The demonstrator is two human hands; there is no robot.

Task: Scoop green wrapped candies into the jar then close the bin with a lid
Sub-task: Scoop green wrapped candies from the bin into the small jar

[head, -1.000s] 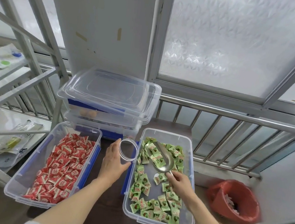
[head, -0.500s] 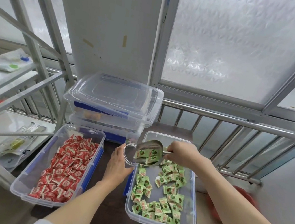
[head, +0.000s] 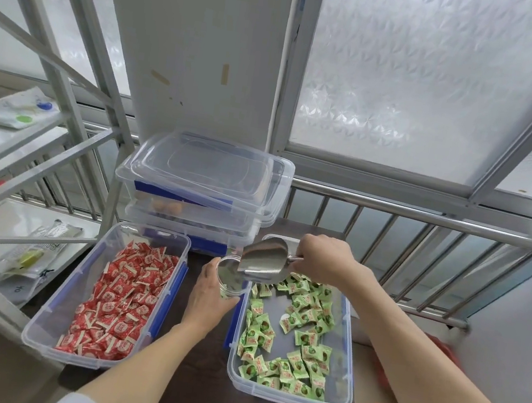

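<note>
Head view — items recorded on a dark brown table [head: 196, 393]:

Small clear plastic jar [head: 229, 276]: held tilted, mouth toward the scoop, by the left hand [head: 209, 299], whose fingers were wrapped closed around its lower body. It was positioned between the two open bins, at the near-left corner of the green-candy bin.

Shiny metal scoop [head: 261, 259]: gripped by its short handle in the closed right hand [head: 325, 259], tipped downward with its lip at the jar's rim. Whether candies remained inside could not be told.

Clear rectangular plastic bin with blue clips [head: 344, 376]: lidless, on the right of the table, partly filled with green wrapped candies [head: 291, 351] scattered across its floor.

Second clear bin of like make [head: 49, 324]: lidless, on the left, filled with red wrapped candies [head: 120, 304].

Stack of clear lidded containers [head: 196, 198]: set behind the red-candy bin — a loose transparent lid [head: 208, 167] was laid on top.

Metal railing [head: 426, 220] and frosted window panes [head: 411, 78]: noted behind the table.
</note>
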